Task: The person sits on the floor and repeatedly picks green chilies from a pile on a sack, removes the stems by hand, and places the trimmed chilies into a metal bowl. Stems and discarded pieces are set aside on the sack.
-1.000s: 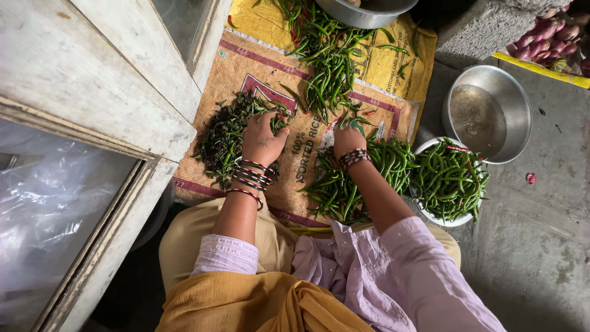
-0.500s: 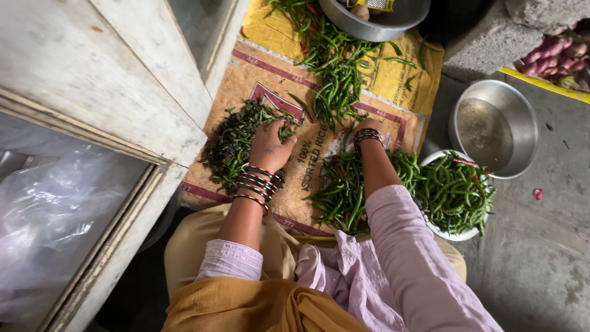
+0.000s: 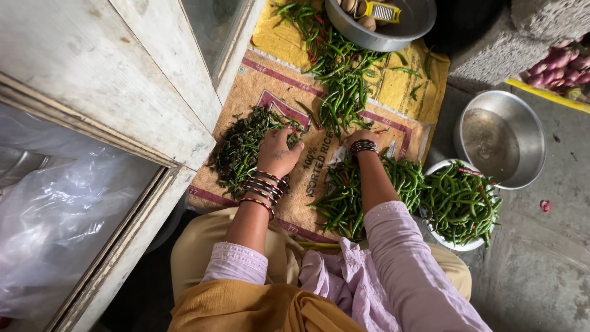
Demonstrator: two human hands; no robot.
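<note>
We see a grey concrete floor (image 3: 541, 270) under soft daylight, with a rough stone block (image 3: 491, 52) at the top right. On our left stands a worn white-painted wooden frame (image 3: 117, 92), with crinkled clear plastic sheeting (image 3: 55, 221) below it.

Seen from above, the left hand (image 3: 279, 150) rests on a dark pile of chilli stems (image 3: 243, 154) on a woven sack (image 3: 307, 178), while the right hand (image 3: 359, 136) reaches into loose green chillies (image 3: 341, 98). A white bowl of chillies (image 3: 461, 203) sits beside an empty steel bowl (image 3: 501, 138).
</note>
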